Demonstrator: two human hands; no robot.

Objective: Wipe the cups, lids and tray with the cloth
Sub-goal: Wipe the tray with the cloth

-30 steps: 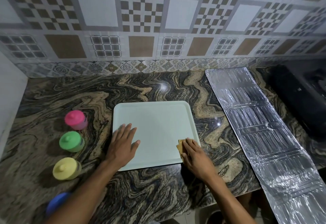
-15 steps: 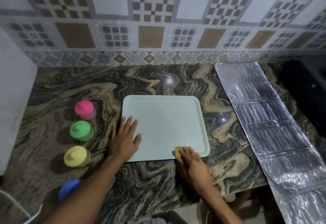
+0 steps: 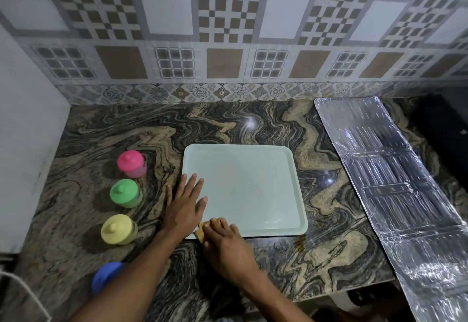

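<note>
Cloth, a small yellow-brown fold, lies at the near left corner of the tray. It is mostly covered by the right grip, a bare hand whose fingers lie over it and press it onto the tray's near rim. Only a corner of fabric peeks out on the left. Just beside it, the left grip lies flat and open with its fingers straight and spread. Its palm crosses the tray's left rim, its little finger is out on the bench, and its other fingers are on the pale green surface. The two grips almost meet at that corner.

Nearest on the left, a blue cup sits close to the bench's front edge, partly hidden behind the left forearm. Beyond it a yellow cup, a green cup and a pink cup stand upright and lidded in a row running away. They are apart from one another, and a strip of bare bench separates them from the tray's left edge.

Away from the grips, the tray's surface stretches bare to its far and right rims. A band of bench separates the right rim from a foil sheet, which runs from the back wall slantwise forward, past the bench's front edge. Behind the tray, open marble reaches the tiled wall. A white panel closes the left end, and a dark appliance sits at the far right.
</note>
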